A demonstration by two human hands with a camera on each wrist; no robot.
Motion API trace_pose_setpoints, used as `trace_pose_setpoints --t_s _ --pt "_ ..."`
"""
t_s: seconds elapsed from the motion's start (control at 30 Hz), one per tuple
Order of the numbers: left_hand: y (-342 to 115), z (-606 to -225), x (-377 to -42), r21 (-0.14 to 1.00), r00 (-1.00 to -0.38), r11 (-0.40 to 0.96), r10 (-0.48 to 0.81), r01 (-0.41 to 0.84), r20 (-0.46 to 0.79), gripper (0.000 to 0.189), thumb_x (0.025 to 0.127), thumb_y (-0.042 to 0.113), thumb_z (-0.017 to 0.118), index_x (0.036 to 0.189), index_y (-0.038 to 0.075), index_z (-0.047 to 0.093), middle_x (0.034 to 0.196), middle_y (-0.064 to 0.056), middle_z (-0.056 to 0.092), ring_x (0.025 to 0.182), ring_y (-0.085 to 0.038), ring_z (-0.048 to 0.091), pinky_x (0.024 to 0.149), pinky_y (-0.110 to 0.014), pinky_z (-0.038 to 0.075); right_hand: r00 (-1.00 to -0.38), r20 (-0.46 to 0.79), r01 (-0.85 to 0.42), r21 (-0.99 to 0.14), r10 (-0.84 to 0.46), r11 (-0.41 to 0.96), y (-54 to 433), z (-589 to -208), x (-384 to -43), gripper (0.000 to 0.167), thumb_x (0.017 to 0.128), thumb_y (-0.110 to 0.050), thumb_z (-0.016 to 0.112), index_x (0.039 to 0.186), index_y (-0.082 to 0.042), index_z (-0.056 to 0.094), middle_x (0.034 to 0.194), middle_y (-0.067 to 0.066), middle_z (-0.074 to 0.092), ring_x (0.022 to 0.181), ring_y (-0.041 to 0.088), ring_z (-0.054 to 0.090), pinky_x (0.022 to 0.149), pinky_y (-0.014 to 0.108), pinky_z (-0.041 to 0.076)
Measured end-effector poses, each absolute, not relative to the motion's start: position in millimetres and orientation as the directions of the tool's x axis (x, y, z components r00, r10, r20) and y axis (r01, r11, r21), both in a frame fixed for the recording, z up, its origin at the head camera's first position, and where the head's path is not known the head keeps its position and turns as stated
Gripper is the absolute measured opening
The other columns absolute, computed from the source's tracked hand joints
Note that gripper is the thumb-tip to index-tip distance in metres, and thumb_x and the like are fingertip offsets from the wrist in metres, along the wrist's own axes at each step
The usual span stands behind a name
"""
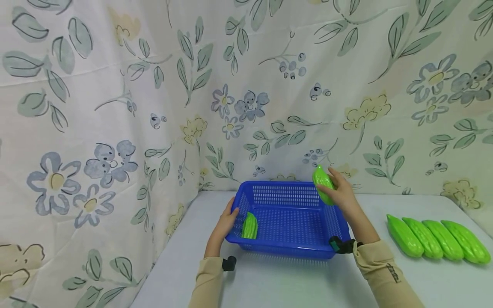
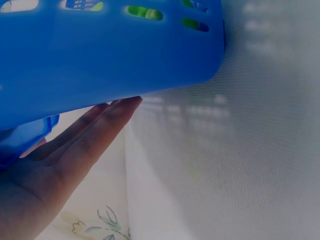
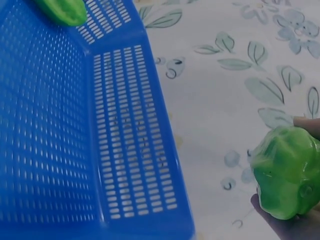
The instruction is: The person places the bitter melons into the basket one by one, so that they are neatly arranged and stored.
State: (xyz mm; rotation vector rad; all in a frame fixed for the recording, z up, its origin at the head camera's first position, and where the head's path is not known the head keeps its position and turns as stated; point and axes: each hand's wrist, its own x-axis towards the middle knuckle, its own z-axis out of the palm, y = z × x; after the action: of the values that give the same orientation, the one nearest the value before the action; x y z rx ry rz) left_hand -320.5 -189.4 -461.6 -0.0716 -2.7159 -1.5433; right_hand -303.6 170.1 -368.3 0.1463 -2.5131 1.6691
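Observation:
A blue plastic basket [image 1: 289, 246] with slotted walls sits in front of me. At its left side my left hand [image 1: 226, 221] grips the rim, thumb on the inner side; in the left wrist view the fingers [image 2: 95, 135] lie along the basket's outside [image 2: 110, 55]. Inside, against the left end, is one green bitter melon [image 1: 250, 226]. My right hand [image 1: 343, 192] holds another bitter melon [image 1: 322, 182] above the basket's back right corner. The right wrist view shows this melon [image 3: 285, 172] end-on, with fingers partly hidden behind it.
Several more bitter melons [image 1: 439, 239] lie side by side on the white table [image 1: 285, 286] at the right. A floral curtain [image 1: 269, 107] hangs behind the table and along its left side. Dark straps with small devices [image 1: 340, 245] are on the wrists.

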Motion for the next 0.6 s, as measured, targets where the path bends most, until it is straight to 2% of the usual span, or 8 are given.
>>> trace_pose_setpoints --t_s 0.4,0.6 --pt "-189 -461 -319 0.857 -0.999 0.512 0.032 0.049 0.038 0.056 0.106 0.023 0.037 0.156 0.007 0.018 0.159 -0.025 0.023 0.146 -0.049 0.021 0.115 -0.067 0.021 -0.99 0.137 -0.144 -0.926 -0.043 0.348 148 -365 -308 0.08 0.098 -0.021 0.059 0.157 -0.007 0.007 0.158 0.029 0.022 0.142 0.047 0.031 0.111 0.058 0.037" --pt "-188 -461 -317 0.861 -0.999 0.506 0.035 0.047 0.034 0.056 0.106 0.023 0.037 0.156 0.007 0.018 0.16 -0.024 0.023 0.146 -0.049 0.02 0.115 -0.067 0.02 -0.991 0.126 -0.136 -0.925 -0.052 0.354 138 -368 -310 0.079 0.098 -0.022 0.058 0.158 -0.008 0.008 0.158 0.028 0.023 0.14 0.047 0.035 0.109 0.057 0.039"
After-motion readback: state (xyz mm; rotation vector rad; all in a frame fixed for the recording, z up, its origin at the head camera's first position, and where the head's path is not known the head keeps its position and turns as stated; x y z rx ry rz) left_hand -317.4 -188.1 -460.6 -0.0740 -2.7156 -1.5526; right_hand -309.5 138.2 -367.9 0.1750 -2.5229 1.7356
